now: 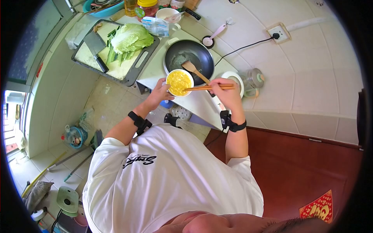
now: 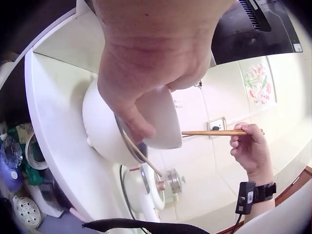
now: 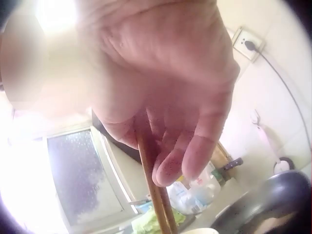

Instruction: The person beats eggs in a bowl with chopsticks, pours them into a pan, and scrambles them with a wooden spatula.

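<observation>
My left hand (image 1: 158, 94) holds a white bowl (image 2: 165, 122) by its side, thumb and fingers around the wall. Yellow beaten egg (image 1: 178, 81) fills much of it. In my right hand (image 1: 228, 95) is a pair of wooden chopsticks (image 1: 206, 88), pinched near the upper ends, with the tips in the egg. The right wrist view shows the chopsticks running down from curled fingers (image 3: 195, 156). Just beyond the bowl, a dark pan (image 1: 204, 52) with a pale outside sits on the counter, a wooden spatula (image 1: 190, 66) leaning in it.
Left of the pan, a cutting board (image 1: 124, 73) carries a cleaver (image 1: 94, 46) and leafy cabbage (image 1: 130, 38). Jars and a white bowl stand behind. A glass jug (image 1: 254, 79) is at the right, below a wall socket (image 1: 279, 33) with a plugged-in cord.
</observation>
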